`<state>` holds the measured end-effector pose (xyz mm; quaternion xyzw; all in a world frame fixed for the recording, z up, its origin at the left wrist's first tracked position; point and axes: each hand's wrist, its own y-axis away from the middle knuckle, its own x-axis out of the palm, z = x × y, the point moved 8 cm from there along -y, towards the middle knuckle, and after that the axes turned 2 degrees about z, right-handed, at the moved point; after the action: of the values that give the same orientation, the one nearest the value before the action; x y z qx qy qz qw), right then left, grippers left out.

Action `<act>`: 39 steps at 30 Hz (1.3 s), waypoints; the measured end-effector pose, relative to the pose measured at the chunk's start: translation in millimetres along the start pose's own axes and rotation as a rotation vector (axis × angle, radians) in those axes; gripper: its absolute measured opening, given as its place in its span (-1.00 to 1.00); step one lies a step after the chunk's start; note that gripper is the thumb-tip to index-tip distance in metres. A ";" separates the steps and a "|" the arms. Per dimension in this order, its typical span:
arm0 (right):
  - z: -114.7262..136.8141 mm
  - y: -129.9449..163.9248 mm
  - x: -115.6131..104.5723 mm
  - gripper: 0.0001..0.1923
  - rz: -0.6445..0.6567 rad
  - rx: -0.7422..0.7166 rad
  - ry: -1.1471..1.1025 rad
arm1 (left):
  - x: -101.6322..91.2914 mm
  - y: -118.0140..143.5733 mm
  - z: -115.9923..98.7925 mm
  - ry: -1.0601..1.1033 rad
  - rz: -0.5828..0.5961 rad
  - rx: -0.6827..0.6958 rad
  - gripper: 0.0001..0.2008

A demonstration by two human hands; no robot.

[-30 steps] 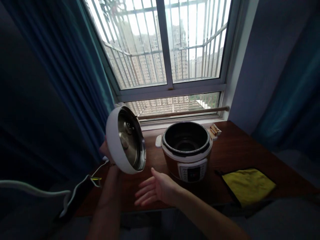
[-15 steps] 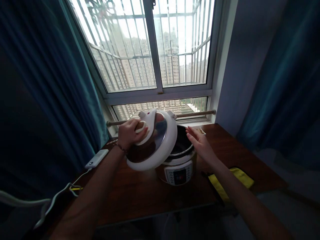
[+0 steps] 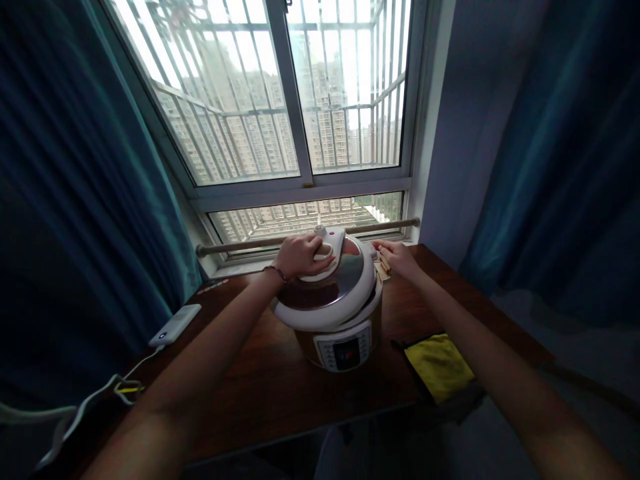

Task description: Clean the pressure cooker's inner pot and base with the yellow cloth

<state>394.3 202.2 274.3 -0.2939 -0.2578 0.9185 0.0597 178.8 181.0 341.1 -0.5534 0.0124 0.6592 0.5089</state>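
Note:
An electric pressure cooker (image 3: 343,343) with a control panel on its front stands on a dark wooden table (image 3: 280,393) by the window. Its white and steel lid (image 3: 330,297) lies on top of the pot, slightly tilted. My left hand (image 3: 300,255) grips the lid's white handle. My right hand (image 3: 397,259) rests at the far right rim of the cooker, fingers on a small tan part at the lid's edge.
A yellow cloth (image 3: 439,365) lies on the table to the right of the cooker. A white power bank (image 3: 175,325) with a cable sits at the left. A wooden rod (image 3: 240,245) lies along the window sill. Blue curtains hang on both sides.
My left hand swung the lid from upright at the left over onto the pot. My right hand moved from in front of the cooker to its far right rim.

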 end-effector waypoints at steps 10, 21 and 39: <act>-14.2 15.1 -1.6 -0.67 -0.014 0.117 0.132 | 30.7 -15.4 -7.4 0.087 0.037 0.098 -0.62; -16.5 16.2 -0.4 -0.67 0.010 0.160 0.205 | 53.4 -21.8 -4.1 0.187 0.030 0.125 -0.61; -18.3 13.6 2.6 -0.64 0.072 0.097 0.322 | 57.2 -21.2 -16.5 0.173 0.081 0.139 -0.58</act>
<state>403.1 199.2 253.4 -0.4429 -0.1894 0.8726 0.0813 212.6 219.3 303.9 -0.5709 0.1243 0.6265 0.5158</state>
